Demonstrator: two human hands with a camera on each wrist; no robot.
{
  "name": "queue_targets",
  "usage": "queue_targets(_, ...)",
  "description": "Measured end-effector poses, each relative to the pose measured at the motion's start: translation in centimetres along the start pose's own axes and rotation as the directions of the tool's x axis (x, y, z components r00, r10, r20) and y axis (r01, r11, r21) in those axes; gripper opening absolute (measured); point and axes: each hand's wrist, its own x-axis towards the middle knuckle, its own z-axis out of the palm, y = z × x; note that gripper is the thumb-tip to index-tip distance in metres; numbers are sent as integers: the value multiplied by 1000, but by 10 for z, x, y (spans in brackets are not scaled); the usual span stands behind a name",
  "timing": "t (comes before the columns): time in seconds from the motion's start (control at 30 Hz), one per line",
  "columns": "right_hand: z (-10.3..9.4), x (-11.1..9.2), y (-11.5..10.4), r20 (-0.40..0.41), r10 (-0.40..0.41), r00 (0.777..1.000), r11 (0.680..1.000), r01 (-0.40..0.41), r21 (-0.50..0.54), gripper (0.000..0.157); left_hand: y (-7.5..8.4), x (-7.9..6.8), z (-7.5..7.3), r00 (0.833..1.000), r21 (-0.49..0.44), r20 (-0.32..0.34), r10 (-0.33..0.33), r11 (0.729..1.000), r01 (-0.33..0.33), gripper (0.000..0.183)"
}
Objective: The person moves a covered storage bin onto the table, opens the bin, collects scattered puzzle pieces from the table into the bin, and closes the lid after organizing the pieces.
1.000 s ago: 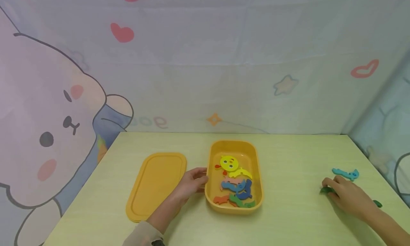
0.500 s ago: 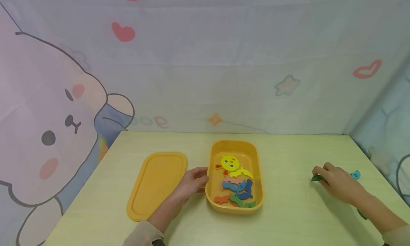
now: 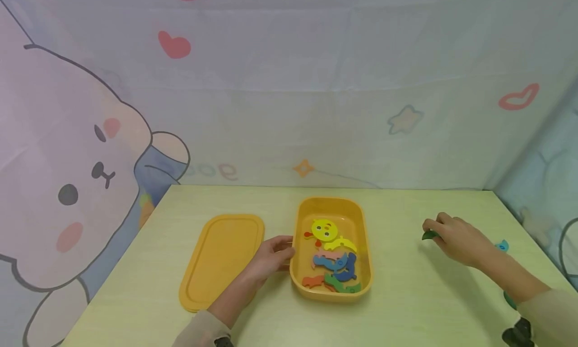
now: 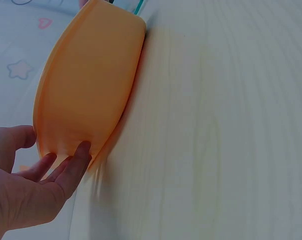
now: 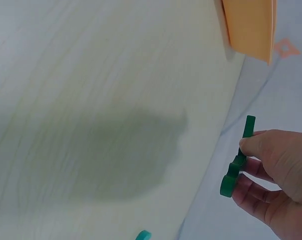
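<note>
In the head view my left hand (image 3: 271, 256) rests against the left side of a yellow plastic box (image 3: 331, 296). The left wrist view has its relaxed fingertips touching the box wall (image 4: 90, 75), thumb by the rim. Inside lie a yellow smiling face piece (image 3: 324, 230), a yellow curved piece (image 3: 340, 244) and several blue, pink, orange and green pieces. Over the table to the right, my right hand (image 3: 460, 239) pinches a dark green wavy piece (image 5: 234, 172) between thumb and fingers, above its own shadow.
A flat yellow lid (image 3: 221, 262) lies left of the box. Partly hidden by the right arm, a light blue piece (image 3: 502, 245) and another dark green piece (image 3: 510, 300) lie at the table's right. Behind the table hangs a printed cloth (image 3: 280, 86).
My right hand has lifted the dark green piece and moved left and slightly up in the head view, toward the box. My left hand stays at the box.
</note>
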Motion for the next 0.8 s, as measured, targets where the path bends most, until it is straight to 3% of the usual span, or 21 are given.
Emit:
queue_targets(0.03,0,3,-2,19,9,1000,1000,-9,0,28,0,0,0,1000,1,0,0,1000,0,45)
queue_targets(0.3,-3,22,-14,98,16,995,1000,-17,13,24,-1,0,0,1000,-2,4,1,1000,-1,45)
queue_targets(0.8,-4,60,-36,123,-26,992,999,22,27,22,1,-1,0,1000,4,3,-4,1000,4,44)
